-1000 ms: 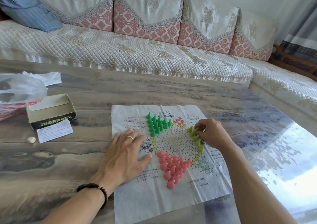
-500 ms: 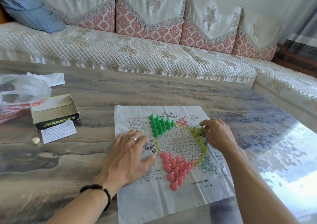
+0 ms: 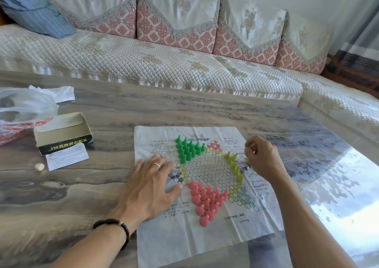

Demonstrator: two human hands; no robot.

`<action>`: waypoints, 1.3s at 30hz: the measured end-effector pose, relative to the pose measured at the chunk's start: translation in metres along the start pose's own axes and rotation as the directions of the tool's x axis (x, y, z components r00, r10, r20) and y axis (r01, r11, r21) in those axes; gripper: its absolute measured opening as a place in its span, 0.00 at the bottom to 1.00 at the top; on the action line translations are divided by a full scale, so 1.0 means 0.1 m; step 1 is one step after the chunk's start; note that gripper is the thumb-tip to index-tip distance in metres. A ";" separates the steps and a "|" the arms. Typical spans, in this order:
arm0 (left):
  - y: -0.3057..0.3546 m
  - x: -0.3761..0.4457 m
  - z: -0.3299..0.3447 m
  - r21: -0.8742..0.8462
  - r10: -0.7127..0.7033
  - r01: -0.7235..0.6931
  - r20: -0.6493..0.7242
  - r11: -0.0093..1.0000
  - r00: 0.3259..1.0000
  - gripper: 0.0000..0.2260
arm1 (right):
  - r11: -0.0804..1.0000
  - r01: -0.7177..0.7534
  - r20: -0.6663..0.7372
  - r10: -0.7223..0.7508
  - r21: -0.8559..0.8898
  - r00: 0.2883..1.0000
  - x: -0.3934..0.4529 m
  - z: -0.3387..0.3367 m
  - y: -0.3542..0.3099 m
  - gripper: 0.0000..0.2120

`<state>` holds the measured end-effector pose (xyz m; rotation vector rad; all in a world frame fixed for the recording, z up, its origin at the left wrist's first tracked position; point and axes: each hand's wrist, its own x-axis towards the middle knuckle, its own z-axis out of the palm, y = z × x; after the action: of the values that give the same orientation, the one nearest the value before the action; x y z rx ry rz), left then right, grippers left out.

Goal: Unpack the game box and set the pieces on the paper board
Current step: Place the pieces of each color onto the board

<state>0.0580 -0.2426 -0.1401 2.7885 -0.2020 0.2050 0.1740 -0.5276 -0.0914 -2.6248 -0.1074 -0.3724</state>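
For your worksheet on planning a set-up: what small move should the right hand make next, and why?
Probably set the piece it pinches down beside the yellow-green pieces. The right hand hovers by that unfinished row, while the green pieces and pink pieces look complete, and the left hand presses the paper board flat.

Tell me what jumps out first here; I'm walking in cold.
Three clusters of cone pieces stand on the paper board: green pieces far left, pink pieces near, yellow-green pieces right. The left hand lies flat on the paper; the right hand hovers curled beside the yellow-green ones.
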 end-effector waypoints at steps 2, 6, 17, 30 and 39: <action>0.00 0.00 0.00 -0.005 0.001 -0.001 -0.004 1.000 1.000 0.31 | 1.000 -0.015 0.022 0.014 0.019 1.000 -0.02 -0.04 -0.01 0.06; 0.00 -0.01 0.00 -0.011 -0.001 0.001 0.000 1.000 1.000 0.31 | 0.996 -0.077 0.080 0.074 0.035 0.994 -0.06 -0.06 0.00 0.08; -0.02 0.00 0.01 -0.010 0.002 -0.002 0.000 1.000 1.000 0.38 | 0.998 -0.004 0.254 0.021 -0.068 0.967 -0.07 -0.05 -0.02 0.04; -0.03 0.02 0.03 -0.001 -0.002 0.002 -0.002 1.000 1.000 0.38 | 0.997 -0.034 0.320 0.055 -0.069 0.946 -0.04 0.01 -0.04 0.08; -0.04 0.02 0.04 0.010 0.004 -0.004 -0.002 1.000 1.000 0.36 | 0.996 -0.086 0.171 0.087 -0.015 0.981 -0.04 -0.11 0.11 0.10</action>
<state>0.0609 -0.2409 -0.1450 2.7980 -0.2062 0.2104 0.1686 -0.5420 -0.0881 -2.6552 -0.0483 -0.1161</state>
